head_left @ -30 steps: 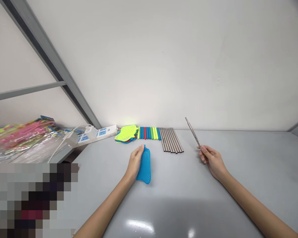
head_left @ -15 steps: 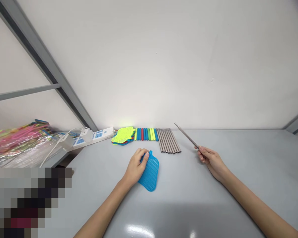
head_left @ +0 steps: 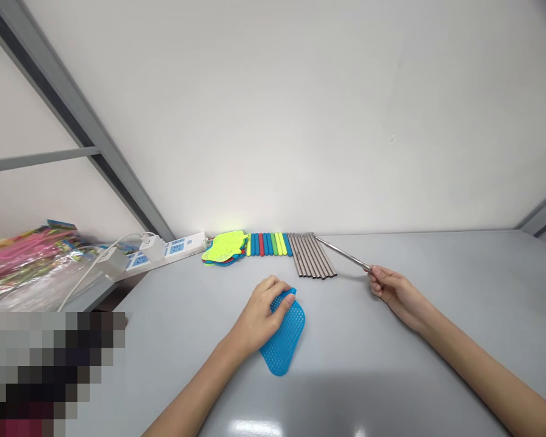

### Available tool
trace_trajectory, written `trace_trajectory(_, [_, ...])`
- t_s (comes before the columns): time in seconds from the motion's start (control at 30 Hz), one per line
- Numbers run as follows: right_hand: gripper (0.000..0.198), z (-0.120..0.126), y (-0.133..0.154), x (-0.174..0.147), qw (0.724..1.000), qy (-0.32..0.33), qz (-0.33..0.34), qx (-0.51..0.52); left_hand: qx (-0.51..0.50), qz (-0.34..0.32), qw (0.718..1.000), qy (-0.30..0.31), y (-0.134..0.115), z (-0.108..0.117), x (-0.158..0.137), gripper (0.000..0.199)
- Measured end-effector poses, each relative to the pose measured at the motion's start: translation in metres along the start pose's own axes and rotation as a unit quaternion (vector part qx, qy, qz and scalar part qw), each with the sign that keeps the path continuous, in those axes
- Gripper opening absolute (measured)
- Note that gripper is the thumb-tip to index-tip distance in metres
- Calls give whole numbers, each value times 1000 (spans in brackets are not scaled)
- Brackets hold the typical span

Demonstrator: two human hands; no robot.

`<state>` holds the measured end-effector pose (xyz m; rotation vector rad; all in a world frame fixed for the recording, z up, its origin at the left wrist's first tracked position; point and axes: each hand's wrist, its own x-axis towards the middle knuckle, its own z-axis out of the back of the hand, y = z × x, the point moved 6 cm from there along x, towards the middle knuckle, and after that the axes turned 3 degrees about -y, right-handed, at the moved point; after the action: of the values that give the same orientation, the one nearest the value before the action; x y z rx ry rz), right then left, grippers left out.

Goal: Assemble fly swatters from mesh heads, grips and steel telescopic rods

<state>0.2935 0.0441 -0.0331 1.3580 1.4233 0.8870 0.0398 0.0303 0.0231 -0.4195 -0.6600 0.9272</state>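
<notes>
My left hand (head_left: 261, 312) grips a blue perforated fly swatter head (head_left: 286, 340) near its neck, thumb on top, low over the near middle of the table. A thin telescopic metal rod (head_left: 344, 253) is pinched by one end in my right hand (head_left: 398, 295). Its thin far end points left and slightly up, close to the upper ends of a row of similar metal rods (head_left: 313, 258). Left of those rods lies a row of coloured handle grips (head_left: 272, 244) in blue, red, green and yellow. Beyond them is a pile of swatter heads (head_left: 225, 247), a yellow-green one uppermost.
A white power strip (head_left: 186, 244) with plugged-in chargers (head_left: 152, 247) runs along the left edge. Plastic bags of colourful items (head_left: 31, 261) lie farther left. The white wall (head_left: 300, 121) rises behind the grey table (head_left: 391, 376). A blurred patch covers the lower left corner.
My left hand and the blue swatter head have shifted right and nearer, the head turning clockwise. The rod in my right hand has tipped flatter, its far end lowering toward the rod row.
</notes>
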Motion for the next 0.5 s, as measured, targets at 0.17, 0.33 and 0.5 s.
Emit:
trace_trajectory(0.17, [15, -2, -1, -2, 999, 24, -17, 22, 0, -24, 1000, 16, -7, -2, -2, 18])
trace_trajectory(0.33, [13, -2, -2, -2, 998, 40, -28, 27, 2, -33, 999, 21, -7, -4, -3, 19])
trace_trajectory(0.5, [14, 0, -2, -1, 999, 23, -27, 16, -8, -29, 999, 34, -7, -7, -4, 21])
